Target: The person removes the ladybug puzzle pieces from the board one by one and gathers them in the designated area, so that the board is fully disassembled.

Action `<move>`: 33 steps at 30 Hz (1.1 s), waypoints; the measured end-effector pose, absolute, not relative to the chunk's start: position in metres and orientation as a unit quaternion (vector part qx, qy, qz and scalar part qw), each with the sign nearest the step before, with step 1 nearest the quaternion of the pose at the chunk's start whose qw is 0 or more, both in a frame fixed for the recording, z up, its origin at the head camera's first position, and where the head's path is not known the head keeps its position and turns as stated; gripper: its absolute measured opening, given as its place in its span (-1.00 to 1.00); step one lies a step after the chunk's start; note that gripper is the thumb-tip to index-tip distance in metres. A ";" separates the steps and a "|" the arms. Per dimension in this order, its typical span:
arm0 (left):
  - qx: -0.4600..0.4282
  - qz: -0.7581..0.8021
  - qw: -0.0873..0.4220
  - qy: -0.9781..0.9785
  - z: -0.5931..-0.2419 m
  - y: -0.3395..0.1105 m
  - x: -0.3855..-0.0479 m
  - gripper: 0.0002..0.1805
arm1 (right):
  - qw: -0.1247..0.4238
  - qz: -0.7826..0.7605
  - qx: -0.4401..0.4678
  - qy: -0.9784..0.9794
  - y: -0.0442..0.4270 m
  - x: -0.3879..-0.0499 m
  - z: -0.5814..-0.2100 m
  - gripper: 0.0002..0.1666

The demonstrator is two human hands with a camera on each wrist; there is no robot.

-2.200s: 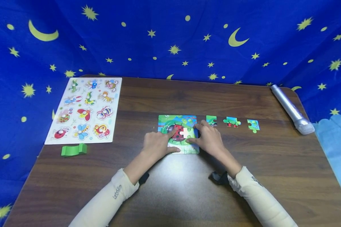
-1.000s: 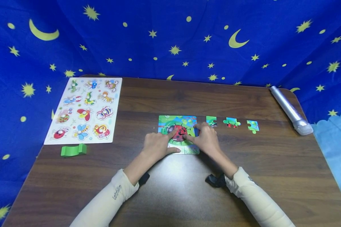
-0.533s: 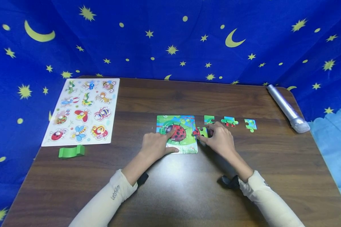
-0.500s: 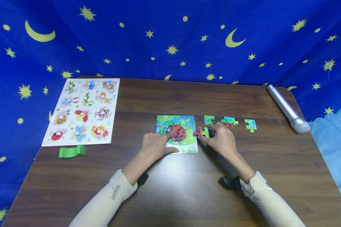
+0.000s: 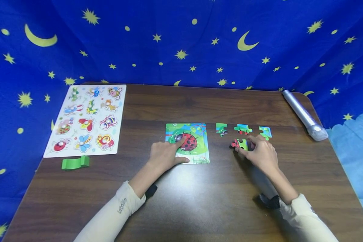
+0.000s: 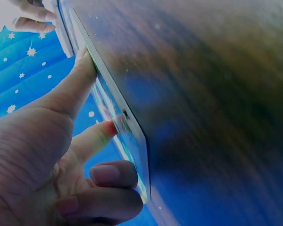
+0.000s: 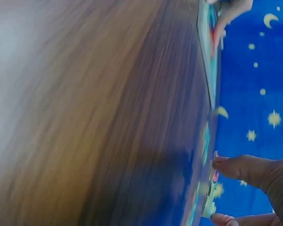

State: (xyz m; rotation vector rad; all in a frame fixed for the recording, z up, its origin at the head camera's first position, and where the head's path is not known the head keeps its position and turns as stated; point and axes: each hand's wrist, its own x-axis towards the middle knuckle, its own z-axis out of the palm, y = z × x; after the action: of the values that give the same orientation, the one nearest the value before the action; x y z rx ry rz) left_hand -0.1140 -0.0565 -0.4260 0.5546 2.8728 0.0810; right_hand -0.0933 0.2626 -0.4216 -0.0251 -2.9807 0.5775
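A square ladybug puzzle board (image 5: pixel 196 158) lies flat in the middle of the table in the head view. My left hand (image 5: pixel 163 156) rests on its left side, index finger on the picture and thumb at the near edge. The left wrist view shows that hand (image 6: pixel 42 136) with its other fingers curled beside the board's edge. To the right of the board, my right hand (image 5: pixel 263 156) pinches a red and green puzzle piece (image 5: pixel 244 144) between thumb and fingers. That piece (image 7: pixel 210 200) appears edge-on and blurred in the right wrist view.
Beyond the held piece, three loose puzzle pieces (image 5: pixel 221 128) lie in a row. A peg puzzle board with insects (image 5: pixel 121 117) is at the left, a green block (image 5: pixel 75 163) just below it. A silver microphone (image 5: pixel 302 112) lies at the far right.
The right hand set its piece against the board's right side, then lifted it off and carried it right, uncovering the printed ladybug. The left hand has stayed on the board.
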 end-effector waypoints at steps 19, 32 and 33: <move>0.192 0.026 0.110 0.975 -0.426 -0.057 -0.114 -0.06 | 0.030 0.155 -0.064 -0.985 0.336 -0.077 -0.422 -0.51; 0.204 0.029 0.088 0.975 -0.428 -0.059 -0.114 -0.06 | -0.004 0.167 -0.066 -0.984 0.347 -0.080 -0.429 -0.42; 0.205 0.028 0.085 0.975 -0.428 -0.059 -0.114 -0.06 | -0.007 0.169 -0.064 -0.983 0.347 -0.080 -0.429 -0.41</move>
State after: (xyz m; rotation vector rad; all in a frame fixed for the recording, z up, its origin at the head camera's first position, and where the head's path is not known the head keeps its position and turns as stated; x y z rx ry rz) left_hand -0.1141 -0.0592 -0.4282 0.6118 2.9060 0.0834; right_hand -0.0801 0.3472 -0.4291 -0.2028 -3.1039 0.5338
